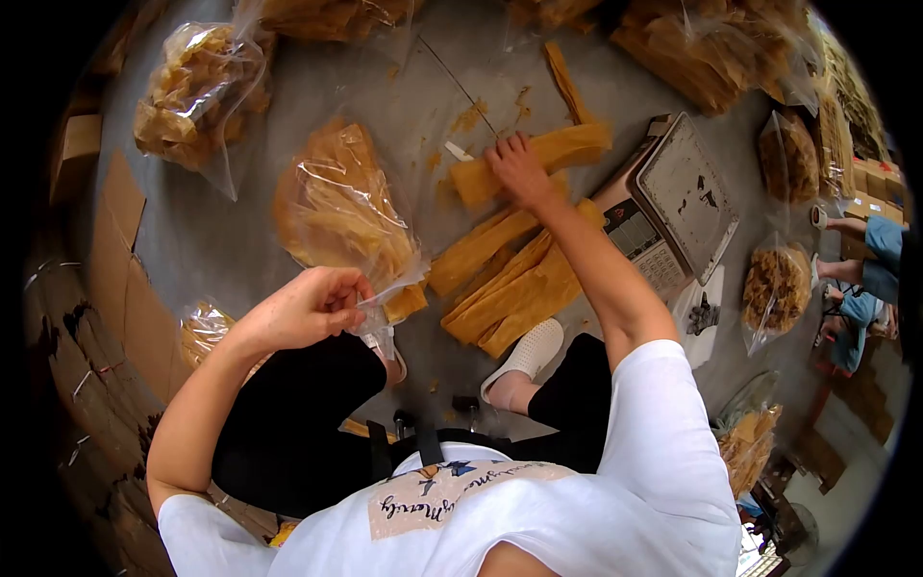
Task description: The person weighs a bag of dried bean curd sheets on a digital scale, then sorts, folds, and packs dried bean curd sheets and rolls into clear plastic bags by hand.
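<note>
My left hand (327, 306) is closed in a pinch on the rim of a clear plastic bag (351, 192). Folded yellow-brown dried sheets, which look like bean curd skin, fill that bag, and its mouth faces me. Farther out, my right hand (524, 171) lies over a folded dried sheet (577, 144), its fingers curled across the top. Just below that hand, more long folded sheets (519, 288) rest on the floor in a loose pile. A thin dried strip (567, 82) points away beyond the right hand.
A weighing scale (687, 192) with a worn metal plate stands at the right. Filled clear bags lie around, one at the upper left (197, 96) and another at the right (777, 288). Flattened cardboard (125, 260) lines the left. Another person's legs (856, 260) show at the far right.
</note>
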Demonstrator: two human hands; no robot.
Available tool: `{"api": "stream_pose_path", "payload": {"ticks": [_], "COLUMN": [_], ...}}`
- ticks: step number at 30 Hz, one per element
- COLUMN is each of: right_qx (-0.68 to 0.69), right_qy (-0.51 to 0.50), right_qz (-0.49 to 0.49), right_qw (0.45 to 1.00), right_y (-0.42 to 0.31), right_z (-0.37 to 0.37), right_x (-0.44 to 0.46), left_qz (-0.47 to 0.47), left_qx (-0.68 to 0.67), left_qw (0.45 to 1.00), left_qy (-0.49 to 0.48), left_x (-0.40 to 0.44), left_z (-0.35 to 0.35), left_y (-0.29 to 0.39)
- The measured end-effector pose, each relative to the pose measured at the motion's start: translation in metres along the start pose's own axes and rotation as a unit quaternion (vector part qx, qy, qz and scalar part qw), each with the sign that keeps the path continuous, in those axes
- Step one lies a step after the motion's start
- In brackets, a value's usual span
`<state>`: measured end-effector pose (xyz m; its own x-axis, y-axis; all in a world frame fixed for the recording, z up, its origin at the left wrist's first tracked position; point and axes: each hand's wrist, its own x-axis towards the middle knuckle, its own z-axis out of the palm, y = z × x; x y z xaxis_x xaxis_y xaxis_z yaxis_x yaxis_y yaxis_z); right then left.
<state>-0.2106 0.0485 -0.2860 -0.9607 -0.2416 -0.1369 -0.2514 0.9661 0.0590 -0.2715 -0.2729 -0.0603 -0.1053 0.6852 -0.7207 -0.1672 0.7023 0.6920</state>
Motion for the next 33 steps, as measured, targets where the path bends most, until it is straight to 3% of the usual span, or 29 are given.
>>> {"api": "stream_pose_path", "payload": {"ticks": [1,4,8,10,14,16,17,19,21,25,27,29,33], "right_qx": [0.075,0.127,0.088,0.168,0.192,0.324,0.322,0.392,0.408,0.413,0.403,0.541,0.531], "right_qy": [0.044,0.111,0.092,-0.046,-0.018,-0.054,-0.051,-0.148,-0.1,-0.059,-0.042,0.076,0.166], "right_qz": [0.023,0.037,-0.029,-0.043,-0.046,-0.022,-0.028,0.025,0.083,0.161,0.178,0.216,0.159], "right_qw": [0.996,0.985,0.991,0.984,0.98,0.944,0.945,0.908,0.904,0.894,0.897,0.81,0.816], "right_y": [0.003,0.006,-0.009,-0.025,-0.06,-0.076,-0.084,-0.103,-0.127,-0.171,-0.183,-0.189,-0.187], "right_z": [-0.021,-0.074,-0.117,-0.125,-0.161,-0.184,-0.19,-0.202,-0.203,-0.174,-0.159,-0.145,-0.144], "right_x": [-0.001,-0.004,-0.016,-0.027,-0.053,-0.068,-0.072,-0.079,-0.086,-0.09,-0.089,-0.084,-0.061], "left_qz": [-0.001,-0.002,-0.024,-0.032,-0.034,-0.011,-0.009,-0.005,0.048,0.109,0.097,0.082,0.11], "left_qx": [-0.013,-0.014,-0.051,-0.052,-0.084,-0.118,-0.119,-0.156,-0.134,0.075,0.082,0.09,0.08], "left_qw": [1.0,1.0,0.996,0.99,0.972,0.967,0.965,0.963,0.975,0.981,0.986,0.991,0.985], "left_qy": [0.006,0.017,0.065,0.129,0.217,0.225,0.232,0.218,0.171,0.145,0.106,0.06,0.108], "left_x": [0.0,0.0,0.002,0.004,0.013,0.018,0.019,0.023,0.023,0.034,0.028,0.024,0.028], "left_z": [0.001,0.002,0.001,0.0,-0.001,0.003,0.006,0.015,0.034,0.072,0.075,0.078,0.068], "left_y": [0.0,-0.001,-0.004,-0.01,-0.016,-0.017,-0.015,-0.008,0.002,0.013,0.022,0.023,0.02]}}
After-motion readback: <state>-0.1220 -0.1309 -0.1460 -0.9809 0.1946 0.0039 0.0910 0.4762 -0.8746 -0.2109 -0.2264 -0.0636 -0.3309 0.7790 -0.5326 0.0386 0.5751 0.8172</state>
